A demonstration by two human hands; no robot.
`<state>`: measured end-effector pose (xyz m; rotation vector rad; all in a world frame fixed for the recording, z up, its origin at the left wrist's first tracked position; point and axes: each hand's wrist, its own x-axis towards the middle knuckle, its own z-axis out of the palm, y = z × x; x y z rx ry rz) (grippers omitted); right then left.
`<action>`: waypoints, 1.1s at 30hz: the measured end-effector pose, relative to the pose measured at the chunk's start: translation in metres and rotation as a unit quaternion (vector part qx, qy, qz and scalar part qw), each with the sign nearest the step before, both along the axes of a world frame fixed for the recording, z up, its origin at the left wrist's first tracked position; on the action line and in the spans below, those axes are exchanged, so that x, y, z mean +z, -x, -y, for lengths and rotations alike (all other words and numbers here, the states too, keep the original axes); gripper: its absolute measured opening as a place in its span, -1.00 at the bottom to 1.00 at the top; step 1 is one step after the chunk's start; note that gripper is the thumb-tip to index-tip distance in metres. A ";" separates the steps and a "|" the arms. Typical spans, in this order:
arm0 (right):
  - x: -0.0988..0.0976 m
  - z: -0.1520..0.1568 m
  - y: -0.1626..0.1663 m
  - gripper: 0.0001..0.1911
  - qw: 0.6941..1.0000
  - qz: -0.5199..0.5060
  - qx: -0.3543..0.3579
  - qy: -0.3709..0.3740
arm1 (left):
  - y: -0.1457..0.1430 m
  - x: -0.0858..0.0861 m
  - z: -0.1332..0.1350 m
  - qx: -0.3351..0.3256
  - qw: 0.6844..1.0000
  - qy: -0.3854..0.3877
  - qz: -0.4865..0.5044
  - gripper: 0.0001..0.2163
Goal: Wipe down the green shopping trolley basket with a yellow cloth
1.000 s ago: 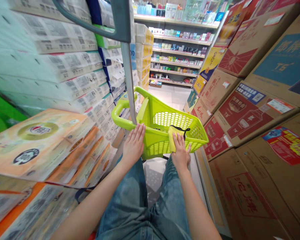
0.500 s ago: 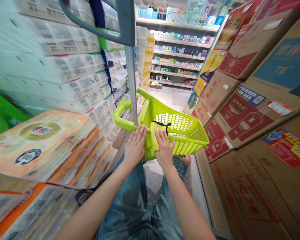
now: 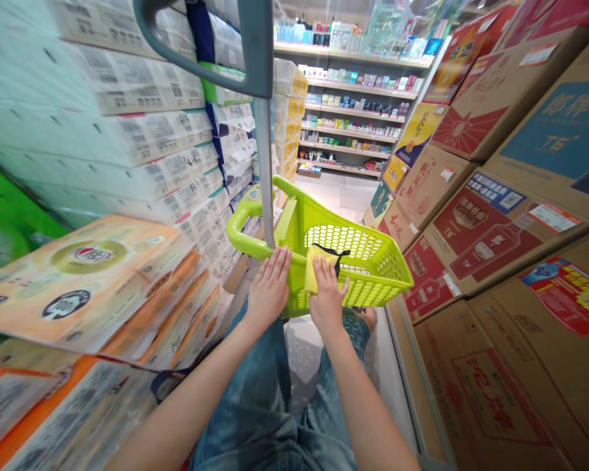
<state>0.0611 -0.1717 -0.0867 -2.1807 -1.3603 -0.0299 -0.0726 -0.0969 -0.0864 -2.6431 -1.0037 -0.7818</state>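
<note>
A lime-green plastic shopping basket point(image 3: 319, 212) with perforated walls and a grey pull handle point(image 3: 264, 157) stands before me, tilted in the view. My left hand point(image 3: 269, 288) rests on its near rim beside the handle's base, fingers stretched out and lying flat. With my right hand point(image 3: 326, 297) I press a yellow cloth point(image 3: 311, 281) with black edging over the same rim, the fingers bent over it and the thumb apart. The cloth drapes on both sides of the rim. Part of it lies hidden under my fingers.
Stacked tissue packs point(image 3: 161, 150) rise on the left, with an orange-topped pack point(image 3: 112, 288) close to my left arm. Cardboard cartons point(image 3: 515, 222) line the right side. Shelves of small boxed goods point(image 3: 353, 98) stand at the aisle's far end. My knees flank the basket.
My right hand and the yellow cloth have slid slightly to the right along the basket's rim. My left hand stays in place on the rim, and the view has shifted a little.
</note>
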 end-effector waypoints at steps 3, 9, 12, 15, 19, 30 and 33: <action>0.009 -0.011 0.020 -0.07 0.997 0.032 0.062 -0.013 | 0.000 0.000 -0.001 -0.008 1.000 -0.003 0.005 -0.25; -0.014 0.016 -0.027 -0.09 0.997 0.064 0.037 0.009 | 0.000 0.002 0.001 0.001 1.000 -0.002 0.001 -0.25; -0.030 0.037 -0.063 -0.13 0.998 0.051 -0.024 0.018 | 0.000 0.001 0.001 0.006 1.000 -0.003 -0.005 -0.26; -0.035 0.046 -0.075 -0.15 0.994 0.051 -0.093 0.016 | -0.001 0.000 0.000 0.003 1.000 -0.001 -0.001 -0.24; -0.020 0.024 -0.040 -0.14 0.992 0.048 -0.113 0.023 | -0.002 0.000 0.001 0.006 1.000 -0.001 0.006 -0.23; -0.015 0.006 -0.010 -0.09 0.997 0.064 0.047 -0.016 | 0.000 0.000 0.000 0.005 1.000 -0.005 -0.005 -0.26; -0.030 0.029 -0.048 -0.12 0.998 0.067 -0.010 0.000 | -0.001 0.000 0.001 0.006 1.000 -0.003 -0.003 -0.27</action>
